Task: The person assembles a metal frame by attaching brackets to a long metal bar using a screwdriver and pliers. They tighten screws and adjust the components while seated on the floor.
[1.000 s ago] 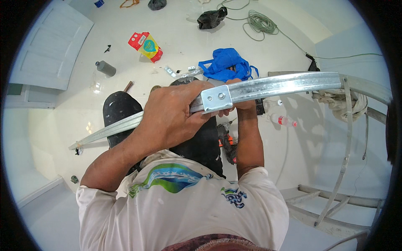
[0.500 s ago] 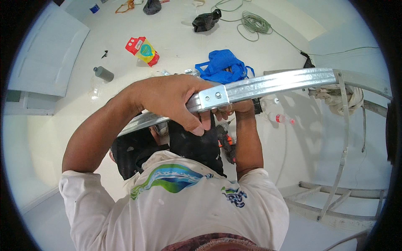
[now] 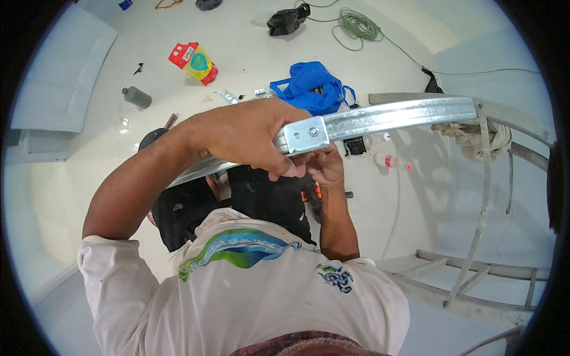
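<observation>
A long galvanized metal channel (image 3: pixel 404 117) crosses in front of me, rising to the right. A small metal bracket (image 3: pixel 306 136) wraps it near the middle, with a hex bolt head (image 3: pixel 313 132) on its face. My left hand (image 3: pixel 252 133) is closed round the channel just left of the bracket, thumb on the near side. Below the bracket, my right hand (image 3: pixel 328 169) is closed, its fingers curled beside the left fingertips. Whatever the right fingers pinch is hidden behind the bracket and too small to name.
A stepladder (image 3: pixel 484 202) stands at the right, close to the channel's far end, with a cloth (image 3: pixel 475 139) over it. On the floor lie a blue bag (image 3: pixel 312 89), a grey bottle (image 3: pixel 136 97), a red-yellow pouch (image 3: pixel 195 62), a plastic bottle (image 3: pixel 395 161) and coiled cable (image 3: pixel 359 25).
My right hand has shifted left under the bracket, its fingers now showing close to the left fingertips. The left hand still grips the channel. The floor things sit slightly higher and further left in view.
</observation>
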Motion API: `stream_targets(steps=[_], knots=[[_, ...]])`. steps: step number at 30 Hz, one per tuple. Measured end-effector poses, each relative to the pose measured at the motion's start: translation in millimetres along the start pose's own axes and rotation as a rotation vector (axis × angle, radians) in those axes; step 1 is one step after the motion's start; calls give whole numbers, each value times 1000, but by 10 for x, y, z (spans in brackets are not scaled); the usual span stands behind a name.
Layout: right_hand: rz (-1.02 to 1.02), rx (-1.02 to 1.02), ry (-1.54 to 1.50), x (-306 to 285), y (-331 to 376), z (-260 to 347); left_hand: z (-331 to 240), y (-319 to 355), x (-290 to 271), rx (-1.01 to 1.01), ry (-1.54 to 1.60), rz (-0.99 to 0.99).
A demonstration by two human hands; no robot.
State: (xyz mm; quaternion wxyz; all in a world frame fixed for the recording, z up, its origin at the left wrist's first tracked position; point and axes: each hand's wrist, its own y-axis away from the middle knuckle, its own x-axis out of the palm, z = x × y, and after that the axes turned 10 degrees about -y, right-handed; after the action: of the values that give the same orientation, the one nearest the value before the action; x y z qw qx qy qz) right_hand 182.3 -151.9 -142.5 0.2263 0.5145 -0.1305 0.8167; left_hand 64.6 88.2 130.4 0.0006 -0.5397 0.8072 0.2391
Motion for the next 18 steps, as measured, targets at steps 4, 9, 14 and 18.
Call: stream_targets(steps=[4, 9, 14, 18], knots=[[17, -3, -64, -38, 56, -88, -62, -5, 22, -41, -8, -9], [93, 167, -316, -42, 10, -144, -5, -13, 27, -8, 11, -16], [-61, 24, -75, 227, 52, -138, -18, -38, 7, -28, -48, -45], [-68, -72, -87, 187, -19, -217, 28, -46, 29, 10, -63, -58]])
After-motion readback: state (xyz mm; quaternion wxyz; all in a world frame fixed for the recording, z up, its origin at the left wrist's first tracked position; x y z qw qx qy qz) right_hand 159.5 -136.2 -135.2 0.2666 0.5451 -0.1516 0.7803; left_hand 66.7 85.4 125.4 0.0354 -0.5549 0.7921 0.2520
